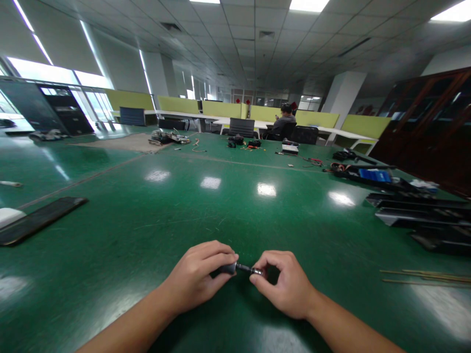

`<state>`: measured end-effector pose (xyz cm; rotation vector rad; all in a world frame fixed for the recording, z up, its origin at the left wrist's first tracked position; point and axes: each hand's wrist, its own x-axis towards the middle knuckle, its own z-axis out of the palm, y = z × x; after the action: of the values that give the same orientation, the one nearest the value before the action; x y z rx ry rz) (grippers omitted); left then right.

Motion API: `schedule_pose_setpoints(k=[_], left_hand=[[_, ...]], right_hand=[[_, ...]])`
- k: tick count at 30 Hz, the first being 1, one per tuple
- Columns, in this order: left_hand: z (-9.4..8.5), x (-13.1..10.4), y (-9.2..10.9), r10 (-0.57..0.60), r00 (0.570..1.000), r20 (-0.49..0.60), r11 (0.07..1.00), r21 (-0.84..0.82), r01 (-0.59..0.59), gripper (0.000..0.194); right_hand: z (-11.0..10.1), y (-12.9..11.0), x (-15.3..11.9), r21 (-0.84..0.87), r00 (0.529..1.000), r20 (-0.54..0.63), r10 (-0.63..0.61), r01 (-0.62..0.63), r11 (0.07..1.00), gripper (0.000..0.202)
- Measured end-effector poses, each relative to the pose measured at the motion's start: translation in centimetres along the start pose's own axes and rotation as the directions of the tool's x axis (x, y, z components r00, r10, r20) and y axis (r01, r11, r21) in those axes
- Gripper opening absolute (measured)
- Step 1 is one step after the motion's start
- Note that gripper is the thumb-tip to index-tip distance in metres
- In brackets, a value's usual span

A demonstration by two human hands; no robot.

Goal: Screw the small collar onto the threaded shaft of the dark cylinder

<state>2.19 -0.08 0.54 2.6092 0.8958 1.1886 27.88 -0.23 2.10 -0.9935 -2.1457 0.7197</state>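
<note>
Over the near part of the green table top, my left hand is closed round the dark handle of what looks like a screwdriver. Its thin dark shaft points right, lying roughly level between my hands. At the other end, my right hand pinches the shiny metal tip with thumb and forefinger. The left fingers cover most of the handle. Whether the metal tip is a separate piece, I cannot tell.
A long dark flat panel lies at the left. Black channel-shaped parts and thin brass-coloured rods lie at the right. Electronic parts and a small box sit at the back. Beyond, a person sits at desks.
</note>
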Motion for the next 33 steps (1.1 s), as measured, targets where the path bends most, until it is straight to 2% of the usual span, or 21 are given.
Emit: schedule_pose_setpoints(k=[33], left_hand=[[-0.13, 0.07, -0.22, 0.004, 1.000, -0.024, 0.999, 0.043, -0.003, 0.033]], right_hand=[[-0.15, 0.02, 0.10, 0.007, 1.000, -0.019, 0.000, 0.000, 1.000, 0.007]])
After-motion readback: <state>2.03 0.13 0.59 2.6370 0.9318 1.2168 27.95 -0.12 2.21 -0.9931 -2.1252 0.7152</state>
